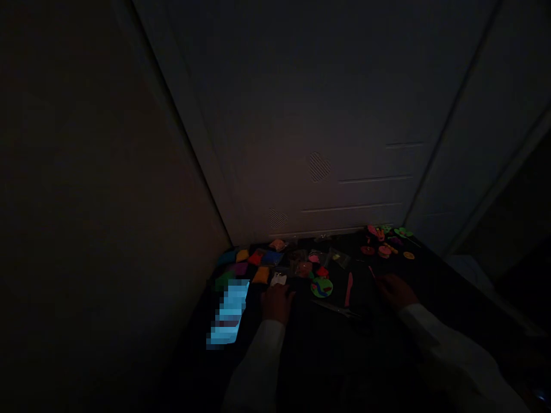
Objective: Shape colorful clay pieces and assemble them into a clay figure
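A thin pink stick (371,272) sits just beyond the right hand (396,290), its long axis running from near right to far left, its tip pointing far left. The right forearm, in a white sleeve (447,350), reaches in from the near right, with the hand low over the dark table (301,338). The fingers point toward the stick, but the dim light hides whether they are closed on it or only touching it.

The left hand (275,304) reaches straight ahead, low over the table, just beside a white packet (278,279). Its fingers look bent downward; whether they are holding anything cannot be told.

Between the hands lie a green round piece (322,287), a pink plastic knife (348,289) pointing far and near, and a thin metal tool (334,310). Colored clay packets (256,258) crowd the far left, with a pixelated blue object (230,312) nearer. Small clay pieces (383,244) gather at the far right, against a pale door (301,132).
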The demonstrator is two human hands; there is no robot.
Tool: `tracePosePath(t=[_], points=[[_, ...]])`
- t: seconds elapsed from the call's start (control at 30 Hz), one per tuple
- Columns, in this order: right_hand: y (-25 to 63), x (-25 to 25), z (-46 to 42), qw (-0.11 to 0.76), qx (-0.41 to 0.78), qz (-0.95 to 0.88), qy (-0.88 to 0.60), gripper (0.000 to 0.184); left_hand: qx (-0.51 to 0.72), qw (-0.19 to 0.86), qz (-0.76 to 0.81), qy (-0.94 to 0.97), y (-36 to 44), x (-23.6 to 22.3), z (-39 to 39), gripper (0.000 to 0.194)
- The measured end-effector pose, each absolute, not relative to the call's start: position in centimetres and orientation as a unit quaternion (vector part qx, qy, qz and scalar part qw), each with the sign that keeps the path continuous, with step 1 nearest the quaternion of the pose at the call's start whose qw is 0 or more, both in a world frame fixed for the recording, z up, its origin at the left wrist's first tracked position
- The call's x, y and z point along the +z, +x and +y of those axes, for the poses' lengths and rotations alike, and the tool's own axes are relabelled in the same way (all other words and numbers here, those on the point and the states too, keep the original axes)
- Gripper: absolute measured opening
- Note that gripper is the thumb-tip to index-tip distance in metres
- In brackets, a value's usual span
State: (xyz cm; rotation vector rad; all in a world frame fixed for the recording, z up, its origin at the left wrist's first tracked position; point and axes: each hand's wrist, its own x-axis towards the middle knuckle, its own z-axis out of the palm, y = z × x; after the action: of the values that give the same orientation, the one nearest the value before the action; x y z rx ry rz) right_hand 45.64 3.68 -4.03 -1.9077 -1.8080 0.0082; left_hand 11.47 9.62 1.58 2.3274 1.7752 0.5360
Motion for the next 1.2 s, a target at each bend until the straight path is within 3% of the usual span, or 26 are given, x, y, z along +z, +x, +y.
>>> tracePosePath(t=[0.37, 0.63, 0.9, 1.03, 1.2], points=[[45.7, -4.2, 3.2, 0.271, 0.039, -0.641, -0.717, 0.028, 0.239, 0.210, 0.561, 0.764, 11.7, 0.6, 10.7, 0.019], [45.3, -2.3, 3.2, 0.278, -0.002, -0.661, -0.697, 0.027, 0.339, 0.339, 0.563, 0.673, 9.6, 3.0, 13.5, 0.032], [39.7, 2.0, 12.1, 0.181, -0.028, -0.788, -0.588, 0.031, 0.364, 0.346, 0.537, 0.677, 10.6, 4.3, 16.5, 0.040], [37.3, 1.6, 15.0, 0.157, -0.003, -0.820, -0.550, 0.026, 0.298, 0.324, 0.509, 0.740, 10.6, 3.2, 15.5, 0.026], [37.0, 0.8, 15.9, 0.197, 0.055, -0.807, -0.554, 0.016, 0.225, 0.254, 0.447, 0.827, 10.9, 0.5, 13.6, 0.009]])
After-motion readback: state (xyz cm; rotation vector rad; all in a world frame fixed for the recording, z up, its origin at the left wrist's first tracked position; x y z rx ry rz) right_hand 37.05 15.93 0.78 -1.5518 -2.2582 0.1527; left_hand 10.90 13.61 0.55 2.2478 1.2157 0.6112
